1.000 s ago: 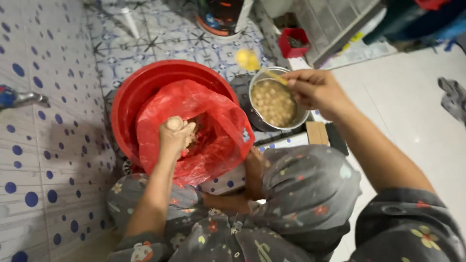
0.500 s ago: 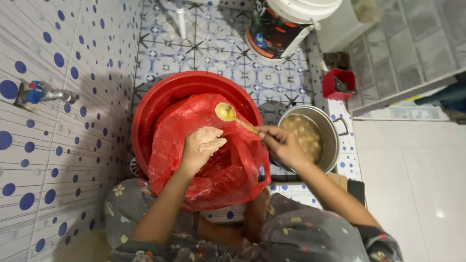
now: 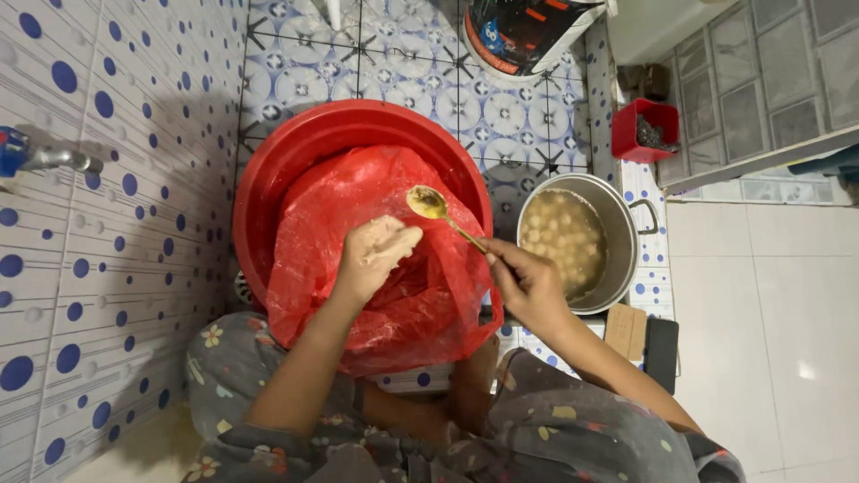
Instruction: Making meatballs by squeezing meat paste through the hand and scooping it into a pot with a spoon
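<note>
Left hand [image 3: 374, 255]: closed in a loose fist over a pale, paste-like mass, coated with the same paste, positioned above the red plastic bag [image 3: 385, 259].

Right hand [image 3: 528, 286]: pinched around the handle end of a golden spoon [image 3: 445, 217]; spoon bowl angled up and to the left, held just above the left fist without visible contact, smeared with paste.

Red plastic bag: spread open inside the red basin [image 3: 295, 161], lining most of it and draped over the near rim toward the knees.

Red basin: set on the patterned floor tiles [image 3: 403, 63], hard against the dotted wall [image 3: 80, 268].

Metal pot [image 3: 617, 233]: placed just to the right of the basin, filled with pale round balls [image 3: 559, 234] in cloudy liquid.

Small red container [image 3: 644, 130]: located beyond the pot, near the step.

Tap [image 3: 40, 156]: mounted on the dotted wall at left.

Bucket [image 3: 528, 36]: seen partly at the top edge, behind the basin.

Dark flat object [image 3: 662, 353] and brown flat piece [image 3: 626, 331]: laid on the floor below the pot, side by side.
</note>
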